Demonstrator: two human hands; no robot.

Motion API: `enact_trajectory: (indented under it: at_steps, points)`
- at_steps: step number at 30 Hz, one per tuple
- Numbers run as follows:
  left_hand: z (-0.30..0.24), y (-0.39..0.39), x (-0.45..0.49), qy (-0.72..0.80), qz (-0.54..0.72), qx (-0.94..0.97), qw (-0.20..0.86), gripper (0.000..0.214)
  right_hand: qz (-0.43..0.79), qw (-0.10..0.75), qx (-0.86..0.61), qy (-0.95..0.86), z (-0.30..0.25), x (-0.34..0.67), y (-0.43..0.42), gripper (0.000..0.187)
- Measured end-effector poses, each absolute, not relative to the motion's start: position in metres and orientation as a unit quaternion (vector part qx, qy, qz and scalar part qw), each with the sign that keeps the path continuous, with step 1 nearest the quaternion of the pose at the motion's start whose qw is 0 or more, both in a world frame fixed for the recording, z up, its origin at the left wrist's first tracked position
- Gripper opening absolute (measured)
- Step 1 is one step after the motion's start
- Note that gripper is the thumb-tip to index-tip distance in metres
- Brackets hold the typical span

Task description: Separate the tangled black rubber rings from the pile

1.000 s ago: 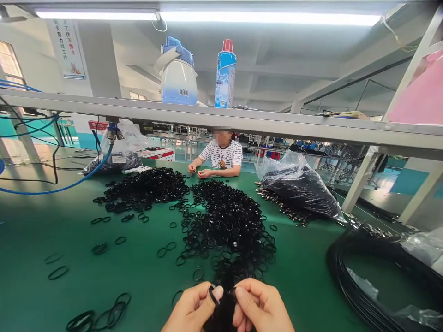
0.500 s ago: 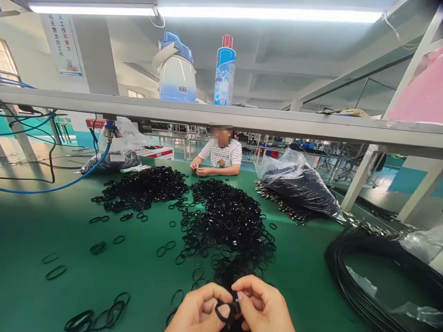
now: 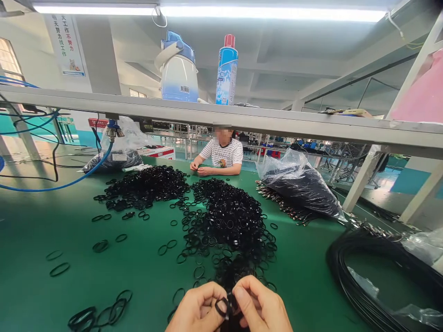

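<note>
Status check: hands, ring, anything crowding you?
Left hand and right hand both pinching one black ring. Ring pile just ahead on the table. Nothing blocking.

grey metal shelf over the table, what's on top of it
A white and blue jug and a blue spray can with a red cap stand on the grey metal shelf. Its top surface beyond is hidden.

This is a factory assembly hall. Past the pinch of the hands, a long green bench (image 3: 51, 221) carries heaps of black rubber rings (image 3: 228, 216), with a clear bag of dark parts (image 3: 299, 186) farther off to the right and coiled black cable (image 3: 349, 272) nearer on that side. Above runs a grey metal shelf (image 3: 221, 121) under tube lights (image 3: 270, 14). Across the bench a co-worker (image 3: 221, 157) sits handling rings; rows of similar benches stretch behind.
</note>
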State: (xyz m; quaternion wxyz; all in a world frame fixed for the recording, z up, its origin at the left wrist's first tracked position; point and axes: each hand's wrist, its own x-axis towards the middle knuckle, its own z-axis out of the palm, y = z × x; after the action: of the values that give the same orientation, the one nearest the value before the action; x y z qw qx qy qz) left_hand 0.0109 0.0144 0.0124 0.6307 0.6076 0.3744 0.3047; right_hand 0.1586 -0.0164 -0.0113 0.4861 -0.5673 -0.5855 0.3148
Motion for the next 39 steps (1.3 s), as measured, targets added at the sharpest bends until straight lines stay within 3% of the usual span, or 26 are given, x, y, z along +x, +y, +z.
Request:
enact_trajectory:
  at_steps: [6,13,17,23,28,34,39]
  points:
    - [0.01,0.014,0.011,0.383,0.335,0.577,0.639,0.043,0.441,0.525,-0.517,-0.513,-0.017,0.167,-0.008,0.026]
    - [0.023,0.012,0.01,0.397,0.349,0.566,0.633,0.04,0.374,0.617,-0.553,-0.418,0.006,0.181,-0.01,0.027]
    - [0.022,0.012,0.01,0.413,0.345,0.575,0.616,0.029,0.377,0.602,-0.547,-0.443,0.01,0.177,-0.013,0.024]
    - [0.021,0.009,0.011,0.408,0.337,0.597,0.603,0.031,0.394,0.48,-0.545,-0.563,0.001,0.165,-0.014,0.015]
    - [0.025,0.01,0.011,0.417,0.336,0.595,0.599,0.033,0.378,0.537,-0.552,-0.513,0.001,0.17,-0.013,0.017]
    - [0.022,0.009,0.011,0.434,0.313,0.631,0.562,0.027,0.318,0.457,-0.567,-0.607,0.006,0.161,-0.018,0.014]
    - [0.023,0.007,0.013,0.443,0.309,0.609,0.581,0.034,0.38,0.507,-0.56,-0.533,-0.004,0.165,-0.014,0.021]
